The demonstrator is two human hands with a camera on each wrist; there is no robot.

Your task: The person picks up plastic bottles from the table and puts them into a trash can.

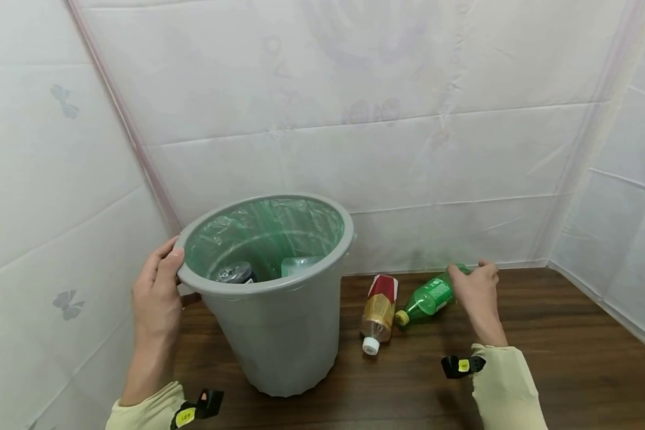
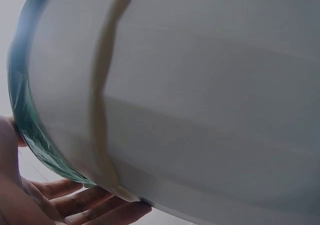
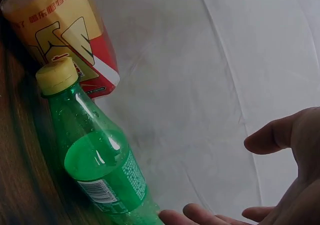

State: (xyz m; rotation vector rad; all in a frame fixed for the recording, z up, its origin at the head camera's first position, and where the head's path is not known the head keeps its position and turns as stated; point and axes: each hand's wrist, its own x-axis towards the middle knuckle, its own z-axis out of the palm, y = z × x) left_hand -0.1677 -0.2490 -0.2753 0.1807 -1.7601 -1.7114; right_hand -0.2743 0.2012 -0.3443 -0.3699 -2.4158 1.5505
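Note:
My left hand (image 1: 158, 292) grips the rim of a grey trash bin (image 1: 290, 334), thumb over the lip and fingers (image 2: 100, 205) along the outer wall. The bin stands tilted towards me, lined with a green plastic bag (image 1: 269, 218). On the right, my right hand (image 1: 477, 294) is over the base end of a green plastic bottle (image 1: 432, 297) with a yellow cap. The right wrist view shows its thumb and fingers spread apart, fingertips close to the bottle's lower end. A red-and-yellow labelled bottle (image 1: 380, 307) with a white cap lies between the green one and the bin.
Inside the bin are a dark rounded item (image 1: 235, 273) and a clear plastic piece (image 1: 299, 264). White sheeting (image 1: 398, 161) walls the back and both sides of the dark wooden table (image 1: 403, 388).

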